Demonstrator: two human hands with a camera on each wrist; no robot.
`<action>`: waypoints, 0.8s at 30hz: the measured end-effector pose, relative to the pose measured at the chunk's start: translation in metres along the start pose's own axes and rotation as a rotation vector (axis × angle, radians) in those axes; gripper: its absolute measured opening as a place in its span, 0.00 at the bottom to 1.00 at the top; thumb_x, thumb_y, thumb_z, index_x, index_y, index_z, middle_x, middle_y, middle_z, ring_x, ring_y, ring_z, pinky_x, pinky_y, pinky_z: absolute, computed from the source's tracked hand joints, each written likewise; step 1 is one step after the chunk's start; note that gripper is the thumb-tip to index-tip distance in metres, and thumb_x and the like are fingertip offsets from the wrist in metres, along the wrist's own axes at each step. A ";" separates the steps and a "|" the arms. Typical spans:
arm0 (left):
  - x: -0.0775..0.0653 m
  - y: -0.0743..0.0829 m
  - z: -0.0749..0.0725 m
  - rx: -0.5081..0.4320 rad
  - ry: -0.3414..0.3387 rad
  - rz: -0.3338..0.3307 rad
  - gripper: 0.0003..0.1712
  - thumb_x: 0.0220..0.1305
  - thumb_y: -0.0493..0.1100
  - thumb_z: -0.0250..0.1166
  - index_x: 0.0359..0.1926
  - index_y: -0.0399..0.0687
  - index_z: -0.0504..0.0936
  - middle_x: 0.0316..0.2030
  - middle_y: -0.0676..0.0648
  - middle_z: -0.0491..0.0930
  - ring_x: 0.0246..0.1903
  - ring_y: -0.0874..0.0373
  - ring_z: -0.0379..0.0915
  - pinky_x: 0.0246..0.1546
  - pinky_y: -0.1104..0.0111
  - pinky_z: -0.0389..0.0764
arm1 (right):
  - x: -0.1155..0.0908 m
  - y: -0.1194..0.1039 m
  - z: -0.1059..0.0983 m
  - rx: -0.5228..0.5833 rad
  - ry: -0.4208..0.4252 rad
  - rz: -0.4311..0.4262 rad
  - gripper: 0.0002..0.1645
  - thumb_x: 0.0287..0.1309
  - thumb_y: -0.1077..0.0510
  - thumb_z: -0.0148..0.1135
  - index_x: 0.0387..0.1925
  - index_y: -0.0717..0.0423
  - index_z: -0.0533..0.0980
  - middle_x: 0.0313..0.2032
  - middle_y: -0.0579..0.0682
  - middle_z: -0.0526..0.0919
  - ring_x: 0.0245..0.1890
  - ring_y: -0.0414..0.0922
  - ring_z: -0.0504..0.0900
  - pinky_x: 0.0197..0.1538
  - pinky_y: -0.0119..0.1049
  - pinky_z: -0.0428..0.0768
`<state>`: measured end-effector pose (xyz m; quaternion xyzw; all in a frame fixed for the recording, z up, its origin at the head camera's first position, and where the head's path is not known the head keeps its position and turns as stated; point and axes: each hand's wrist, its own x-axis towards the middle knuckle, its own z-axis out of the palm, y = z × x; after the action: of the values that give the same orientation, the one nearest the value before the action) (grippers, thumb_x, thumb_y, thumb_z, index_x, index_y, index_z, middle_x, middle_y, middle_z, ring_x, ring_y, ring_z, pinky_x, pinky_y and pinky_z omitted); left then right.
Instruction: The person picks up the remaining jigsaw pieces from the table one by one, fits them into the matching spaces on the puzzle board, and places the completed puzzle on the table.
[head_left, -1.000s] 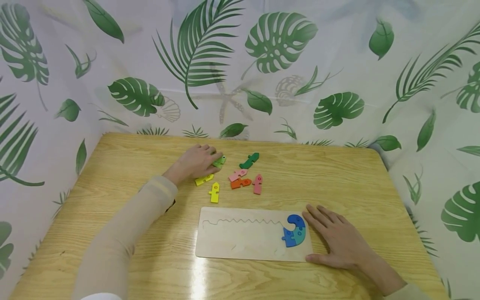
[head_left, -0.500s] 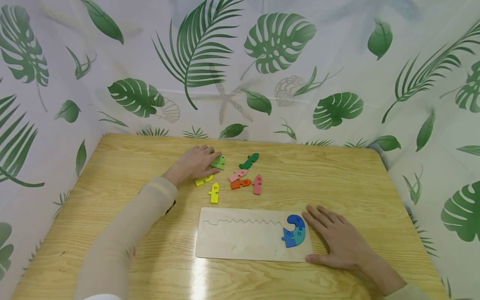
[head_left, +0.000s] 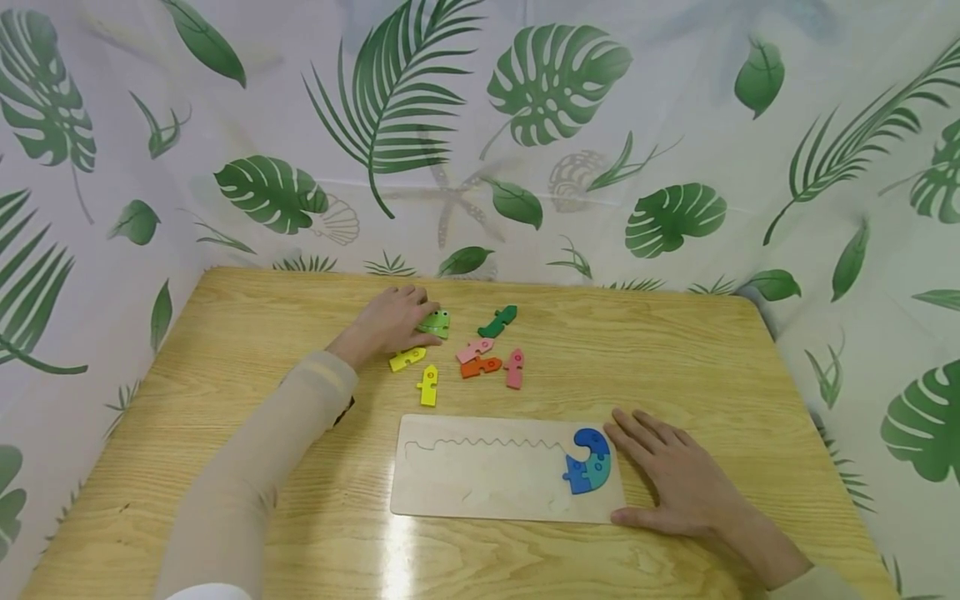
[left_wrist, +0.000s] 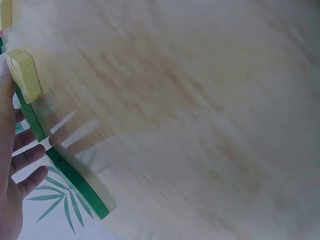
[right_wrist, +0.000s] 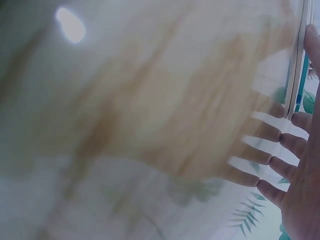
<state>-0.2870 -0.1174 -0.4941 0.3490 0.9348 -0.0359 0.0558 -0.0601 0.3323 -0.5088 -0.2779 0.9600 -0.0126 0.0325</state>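
In the head view my left hand (head_left: pixel 390 322) is at the back of the table, thumb and index finger at opposite edges of a light green puzzle piece with eyes (head_left: pixel 436 324). Its far end is hidden under the fingers. In the left wrist view a yellow piece (left_wrist: pixel 26 75) lies by the thumb side, and a green piece (left_wrist: pixel 82 187) lies beyond the other fingers. My right hand (head_left: pixel 678 479) rests with fingers spread at the right end of the wooden puzzle board (head_left: pixel 480 483), thumb touching its corner. Blue and teal pieces (head_left: pixel 588 462) lie joined on the board.
Around the left hand lie two yellow pieces (head_left: pixel 428 387), two pink pieces (head_left: pixel 514 369), an orange piece (head_left: pixel 480 367) and a dark green piece (head_left: pixel 498 321). A leaf-patterned cloth (head_left: pixel 465 142) rises behind and beside the wooden table (head_left: pixel 637 350).
The left hand has shifted slightly back, and more of the light green piece shows, with both eyes in sight. The right hand and board have stayed still.
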 end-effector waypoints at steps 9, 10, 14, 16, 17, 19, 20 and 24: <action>0.000 -0.001 0.001 -0.027 0.005 -0.002 0.42 0.75 0.72 0.55 0.73 0.47 0.74 0.65 0.40 0.78 0.66 0.43 0.74 0.72 0.47 0.74 | 0.000 0.001 0.000 -0.003 -0.005 0.000 0.68 0.51 0.12 0.59 0.82 0.48 0.60 0.82 0.55 0.63 0.78 0.62 0.65 0.70 0.65 0.74; 0.000 -0.002 0.001 -0.035 0.005 -0.003 0.42 0.75 0.72 0.55 0.73 0.48 0.75 0.65 0.40 0.78 0.66 0.43 0.74 0.72 0.47 0.74 | 0.000 0.001 0.000 -0.003 -0.003 0.000 0.68 0.51 0.12 0.60 0.82 0.48 0.60 0.82 0.54 0.63 0.78 0.62 0.65 0.70 0.65 0.74; -0.001 -0.001 0.001 -0.053 0.018 -0.002 0.41 0.74 0.71 0.56 0.72 0.47 0.76 0.64 0.40 0.78 0.65 0.43 0.74 0.72 0.47 0.74 | 0.000 0.001 0.001 -0.008 -0.001 0.000 0.68 0.51 0.12 0.59 0.82 0.48 0.60 0.82 0.54 0.63 0.78 0.61 0.65 0.70 0.65 0.74; -0.002 -0.001 0.001 -0.059 0.025 -0.004 0.40 0.74 0.71 0.57 0.71 0.46 0.77 0.64 0.40 0.78 0.65 0.43 0.74 0.72 0.47 0.74 | 0.000 0.000 0.001 -0.010 0.000 0.002 0.69 0.51 0.12 0.59 0.82 0.48 0.60 0.81 0.54 0.63 0.78 0.61 0.65 0.71 0.65 0.74; -0.003 -0.001 0.000 -0.061 0.030 -0.004 0.40 0.74 0.71 0.58 0.70 0.46 0.77 0.64 0.40 0.78 0.65 0.43 0.74 0.71 0.47 0.74 | 0.000 0.000 0.001 -0.012 0.000 0.002 0.69 0.51 0.12 0.59 0.82 0.48 0.61 0.81 0.54 0.63 0.78 0.61 0.65 0.71 0.64 0.74; -0.003 0.000 0.000 -0.062 0.039 -0.003 0.40 0.74 0.70 0.58 0.69 0.45 0.78 0.64 0.39 0.79 0.66 0.43 0.74 0.71 0.46 0.74 | 0.000 0.000 0.000 -0.014 0.000 0.002 0.69 0.51 0.12 0.59 0.82 0.48 0.61 0.81 0.54 0.63 0.78 0.61 0.66 0.70 0.64 0.74; -0.003 0.000 0.000 -0.062 0.043 -0.002 0.39 0.74 0.70 0.58 0.69 0.45 0.78 0.64 0.39 0.79 0.66 0.43 0.74 0.71 0.46 0.74 | 0.000 0.000 0.000 -0.014 0.000 0.003 0.69 0.50 0.12 0.59 0.82 0.48 0.61 0.81 0.54 0.64 0.78 0.61 0.66 0.70 0.64 0.74; -0.004 0.000 -0.001 -0.065 0.043 -0.004 0.40 0.73 0.70 0.59 0.68 0.43 0.78 0.65 0.39 0.78 0.67 0.43 0.73 0.72 0.46 0.73 | 0.000 -0.001 0.000 -0.012 -0.003 0.003 0.68 0.51 0.12 0.59 0.82 0.48 0.61 0.81 0.54 0.64 0.78 0.62 0.66 0.70 0.65 0.74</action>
<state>-0.2841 -0.1198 -0.4930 0.3459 0.9371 0.0017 0.0466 -0.0602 0.3315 -0.5085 -0.2766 0.9604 -0.0064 0.0322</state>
